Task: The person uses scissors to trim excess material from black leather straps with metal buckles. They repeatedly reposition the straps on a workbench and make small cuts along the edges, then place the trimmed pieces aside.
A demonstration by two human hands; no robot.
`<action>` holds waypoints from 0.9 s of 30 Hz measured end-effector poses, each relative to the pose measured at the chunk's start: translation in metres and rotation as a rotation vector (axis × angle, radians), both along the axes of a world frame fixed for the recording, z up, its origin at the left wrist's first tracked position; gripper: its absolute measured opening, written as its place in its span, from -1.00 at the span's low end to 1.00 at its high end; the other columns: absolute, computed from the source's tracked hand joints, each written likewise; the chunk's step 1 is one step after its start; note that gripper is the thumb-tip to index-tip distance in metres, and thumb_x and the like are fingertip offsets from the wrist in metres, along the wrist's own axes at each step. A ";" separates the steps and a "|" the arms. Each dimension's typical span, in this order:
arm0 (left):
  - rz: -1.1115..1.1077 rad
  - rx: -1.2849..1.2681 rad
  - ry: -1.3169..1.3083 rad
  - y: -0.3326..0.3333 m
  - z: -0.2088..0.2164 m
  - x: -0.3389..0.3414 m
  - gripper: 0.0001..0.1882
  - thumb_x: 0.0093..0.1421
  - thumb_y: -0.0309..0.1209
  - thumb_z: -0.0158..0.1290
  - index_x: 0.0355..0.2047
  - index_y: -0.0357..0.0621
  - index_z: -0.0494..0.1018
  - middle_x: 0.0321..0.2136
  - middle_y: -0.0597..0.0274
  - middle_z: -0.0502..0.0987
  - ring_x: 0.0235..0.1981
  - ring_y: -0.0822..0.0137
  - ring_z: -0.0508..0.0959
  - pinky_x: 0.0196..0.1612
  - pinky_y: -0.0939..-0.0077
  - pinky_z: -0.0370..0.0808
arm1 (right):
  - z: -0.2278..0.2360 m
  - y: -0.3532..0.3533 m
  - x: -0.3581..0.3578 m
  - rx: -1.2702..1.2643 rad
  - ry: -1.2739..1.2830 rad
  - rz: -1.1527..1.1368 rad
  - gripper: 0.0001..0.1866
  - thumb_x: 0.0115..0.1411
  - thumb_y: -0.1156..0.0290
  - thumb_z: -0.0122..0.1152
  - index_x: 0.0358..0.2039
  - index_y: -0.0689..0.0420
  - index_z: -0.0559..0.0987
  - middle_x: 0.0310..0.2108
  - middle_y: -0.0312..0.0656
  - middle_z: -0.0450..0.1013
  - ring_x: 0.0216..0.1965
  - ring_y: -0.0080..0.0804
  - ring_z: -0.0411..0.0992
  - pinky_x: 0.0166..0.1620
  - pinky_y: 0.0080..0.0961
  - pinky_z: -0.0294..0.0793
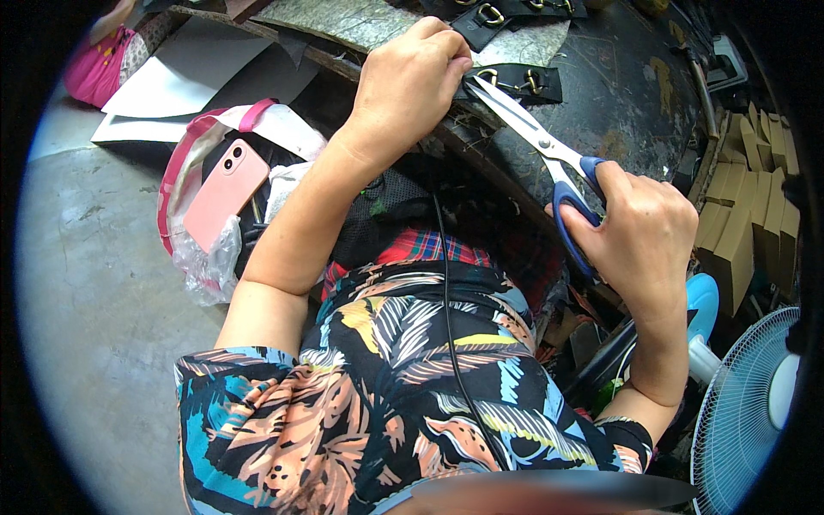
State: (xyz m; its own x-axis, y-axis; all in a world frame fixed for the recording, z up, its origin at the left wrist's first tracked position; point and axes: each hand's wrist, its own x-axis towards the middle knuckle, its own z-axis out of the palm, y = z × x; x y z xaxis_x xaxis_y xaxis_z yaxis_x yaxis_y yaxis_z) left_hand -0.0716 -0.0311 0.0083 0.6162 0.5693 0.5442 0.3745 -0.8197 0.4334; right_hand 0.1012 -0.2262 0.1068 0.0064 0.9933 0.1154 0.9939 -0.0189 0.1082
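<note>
My left hand (410,81) is closed in a pinch at the left end of a black strap (548,86) with gold-coloured metal buckles, at the bench's near edge. Its fingertips are partly hidden. My right hand (648,232) grips a pair of scissors (513,113) by the blue handles, with the fingers through the loops. The silver blades point up and left, slightly apart, and their tips reach the strap beside my left thumb. Another black strap (481,27) with similar metal fittings lies just beyond, on a mottled grey sheet (352,21).
The worn dark bench (618,86) carries the straps. At left, a pink-trimmed bag (167,193) holds a pink phone (227,193) and crumpled plastic; white sheets (184,73) lie behind it. Cardboard boxes (730,232) and a fan (747,412) stand at right. A black cable (446,292) hangs down my front.
</note>
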 end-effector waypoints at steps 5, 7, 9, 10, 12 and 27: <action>-0.007 -0.004 0.007 0.002 0.001 -0.002 -0.84 0.28 -0.38 0.13 -0.21 -0.21 0.56 -0.24 0.10 0.56 -0.30 0.07 0.62 -0.19 0.33 0.54 | 0.004 0.005 -0.005 -0.052 -0.004 -0.026 -0.64 -0.06 0.12 0.52 -0.44 0.11 0.61 -0.59 -0.12 0.57 -0.53 -0.21 0.59 -0.36 -0.34 0.53; -0.040 -0.046 -0.029 0.002 0.002 -0.002 -0.84 0.28 -0.37 0.14 -0.21 -0.20 0.56 -0.23 0.11 0.56 -0.31 0.09 0.62 -0.19 0.34 0.54 | 0.006 0.006 -0.006 -0.067 -0.001 -0.028 -0.64 -0.05 0.12 0.51 -0.44 0.12 0.61 -0.60 -0.12 0.56 -0.53 -0.20 0.59 -0.36 -0.34 0.53; -0.052 -0.060 -0.016 0.001 0.004 -0.001 -0.84 0.28 -0.36 0.15 -0.22 -0.18 0.57 -0.21 0.13 0.56 -0.33 0.10 0.63 -0.19 0.35 0.54 | 0.007 0.007 -0.006 -0.079 0.005 -0.026 -0.65 -0.05 0.12 0.50 -0.44 0.13 0.61 -0.60 -0.11 0.56 -0.52 -0.18 0.59 -0.35 -0.33 0.53; -0.050 -0.052 0.011 0.001 0.005 0.000 -0.84 0.28 -0.35 0.15 -0.22 -0.18 0.57 -0.21 0.14 0.56 -0.34 0.11 0.63 -0.19 0.35 0.55 | 0.007 0.007 -0.006 -0.083 0.013 -0.019 -0.65 -0.04 0.13 0.50 -0.45 0.14 0.61 -0.60 -0.10 0.56 -0.52 -0.18 0.59 -0.35 -0.33 0.53; -0.084 -0.043 0.062 0.001 0.005 0.002 -0.84 0.25 -0.34 0.18 -0.24 -0.16 0.58 -0.23 0.14 0.56 -0.36 0.13 0.62 -0.22 0.36 0.55 | 0.007 0.008 -0.004 -0.080 0.024 -0.002 -0.65 -0.03 0.14 0.48 -0.45 0.15 0.61 -0.59 -0.09 0.56 -0.52 -0.17 0.59 -0.35 -0.32 0.53; 0.006 -0.095 -0.099 0.000 0.004 0.002 -0.89 0.28 -0.46 0.10 -0.30 -0.28 0.49 -0.27 0.00 0.48 -0.24 -0.03 0.55 -0.14 0.21 0.50 | -0.004 0.013 -0.002 -0.036 0.047 0.063 -0.65 0.01 0.11 0.47 -0.44 0.12 0.59 -0.60 -0.11 0.57 -0.51 -0.18 0.60 -0.39 -0.32 0.54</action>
